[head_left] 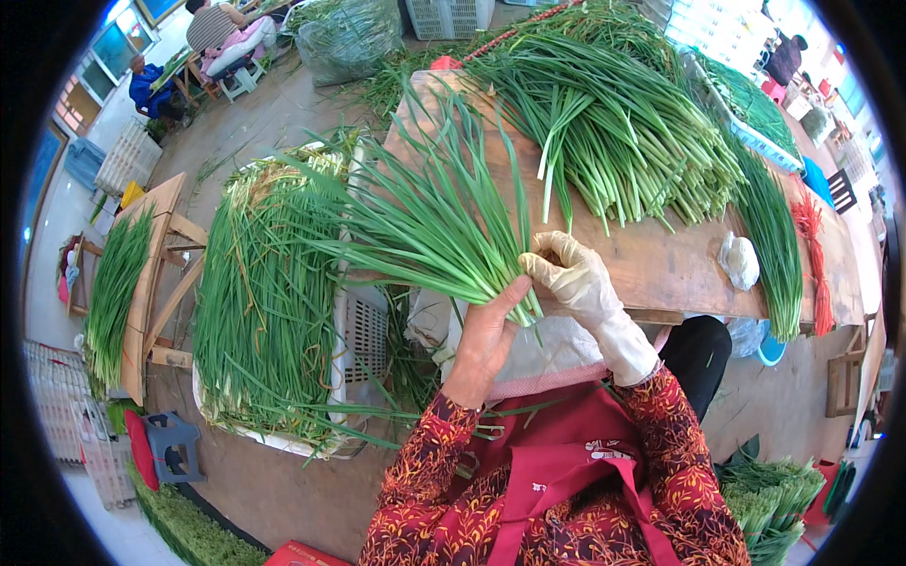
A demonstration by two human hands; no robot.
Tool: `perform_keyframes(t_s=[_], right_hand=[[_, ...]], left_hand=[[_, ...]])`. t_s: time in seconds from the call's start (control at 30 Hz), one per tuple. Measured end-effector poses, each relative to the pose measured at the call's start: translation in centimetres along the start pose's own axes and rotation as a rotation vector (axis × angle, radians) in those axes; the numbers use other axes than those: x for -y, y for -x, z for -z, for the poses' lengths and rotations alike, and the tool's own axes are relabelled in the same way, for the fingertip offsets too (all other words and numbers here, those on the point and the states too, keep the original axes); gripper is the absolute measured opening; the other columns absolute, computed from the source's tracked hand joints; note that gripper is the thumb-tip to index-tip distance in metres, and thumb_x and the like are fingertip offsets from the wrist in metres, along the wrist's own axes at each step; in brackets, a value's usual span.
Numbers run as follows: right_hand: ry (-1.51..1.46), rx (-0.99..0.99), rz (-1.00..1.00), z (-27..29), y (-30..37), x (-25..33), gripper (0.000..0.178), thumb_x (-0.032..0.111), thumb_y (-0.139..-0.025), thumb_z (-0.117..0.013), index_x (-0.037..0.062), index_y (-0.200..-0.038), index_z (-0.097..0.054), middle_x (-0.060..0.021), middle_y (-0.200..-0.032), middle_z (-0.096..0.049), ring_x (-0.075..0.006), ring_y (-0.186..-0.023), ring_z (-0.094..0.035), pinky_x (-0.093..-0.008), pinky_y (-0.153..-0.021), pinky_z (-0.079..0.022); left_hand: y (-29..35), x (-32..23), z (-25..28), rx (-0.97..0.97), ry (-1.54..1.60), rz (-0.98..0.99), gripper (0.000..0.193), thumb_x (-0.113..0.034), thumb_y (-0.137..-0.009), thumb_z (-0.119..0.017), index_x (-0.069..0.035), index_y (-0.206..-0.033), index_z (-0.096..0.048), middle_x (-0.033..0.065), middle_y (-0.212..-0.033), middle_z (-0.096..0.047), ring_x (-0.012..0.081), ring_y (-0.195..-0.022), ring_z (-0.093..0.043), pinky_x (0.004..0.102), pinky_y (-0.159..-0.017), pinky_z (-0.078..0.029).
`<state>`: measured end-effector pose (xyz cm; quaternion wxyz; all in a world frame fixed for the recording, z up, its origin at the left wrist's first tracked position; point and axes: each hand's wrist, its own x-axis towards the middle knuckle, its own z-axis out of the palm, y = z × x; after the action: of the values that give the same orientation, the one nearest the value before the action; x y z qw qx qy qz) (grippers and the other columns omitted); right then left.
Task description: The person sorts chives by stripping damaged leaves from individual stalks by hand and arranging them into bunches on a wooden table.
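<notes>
My bare left hand [489, 341] is wrapped round the lower stalks of a loose bunch of garlic chives [444, 231]. The long green leaves fan out up and to the left over the table's edge. On my right hand [576, 283] is a whitish glove; its thumb and finger are pinched together at the right side of the bunch, by the outer stalks. Exactly how many stalks that pinch takes in is hidden. Just beyond, a large pile of garlic chives [623, 123] lies on the wooden table [623, 269], cut ends toward me.
Left of me stands a white crate [342, 358] heaped with chives. Red ties [816, 250] and a white plastic bundle [738, 261] lie at the table's right. A wooden bench [156, 274], a grey stool [176, 448] and tied chives [769, 500] surround me. Seated people work far left.
</notes>
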<state>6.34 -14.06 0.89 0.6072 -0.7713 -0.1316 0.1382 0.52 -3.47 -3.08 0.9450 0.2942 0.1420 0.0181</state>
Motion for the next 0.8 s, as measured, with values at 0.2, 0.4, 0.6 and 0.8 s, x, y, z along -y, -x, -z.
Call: perform_keyframes(t_s=[0.2, 0.4, 0.6, 0.8], right_hand=[[-0.039, -0.068, -0.042, -0.5, 0.9, 0.0, 0.015, 0.014, -0.076, -0.059, 0.0018, -0.085, -0.055, -0.0002, -0.069, -0.056, -0.0056, -0.062, -0.049, -0.0205, -0.056, -0.041], [-0.242, -0.022, 0.164, -0.3, 2.3, -0.9, 0.010, 0.006, -0.076, -0.059, 0.0027, -0.084, -0.055, -0.0004, -0.074, -0.055, -0.0055, -0.067, -0.048, -0.0181, -0.059, -0.040], [-0.299, 0.177, 0.387, 0.2, 3.8, -0.7, 0.012, 0.015, -0.074, -0.061, 0.0048, -0.080, -0.058, -0.0052, -0.076, -0.056, -0.0157, -0.065, -0.053, -0.0258, -0.062, -0.042], [0.504, 0.406, 0.032, 2.6, -0.1, 0.3, 0.049, 0.051, -0.077, -0.046, 0.0118, -0.105, -0.052, -0.0070, -0.078, -0.060, -0.0224, -0.071, -0.055, -0.0315, -0.062, -0.044]], left_hand=[[0.1, -0.1, 0.5, -0.046, 0.090, 0.020, 0.025, -0.004, -0.075, -0.059, -0.007, -0.098, -0.050, 0.0015, -0.090, -0.055, 0.0127, -0.079, -0.054, 0.0270, -0.070, -0.046], [0.4, -1.9, 0.0, 0.025, 0.045, 0.008, 0.021, -0.009, -0.077, -0.058, -0.003, -0.095, -0.052, 0.0077, -0.088, -0.059, 0.0166, -0.079, -0.057, 0.0293, -0.069, -0.047], [-0.4, -5.9, 0.7, 0.044, -0.029, -0.179, 0.021, -0.014, -0.079, -0.054, 0.000, -0.094, -0.052, 0.0139, -0.088, -0.058, 0.0217, -0.079, -0.058, 0.0318, -0.073, -0.048], [-2.5, -11.9, 1.9, 0.113, 0.098, -0.577, 0.027, -0.011, -0.079, -0.055, -0.004, -0.104, -0.047, 0.0051, -0.093, -0.052, 0.0120, -0.082, -0.052, 0.0319, -0.074, -0.047]])
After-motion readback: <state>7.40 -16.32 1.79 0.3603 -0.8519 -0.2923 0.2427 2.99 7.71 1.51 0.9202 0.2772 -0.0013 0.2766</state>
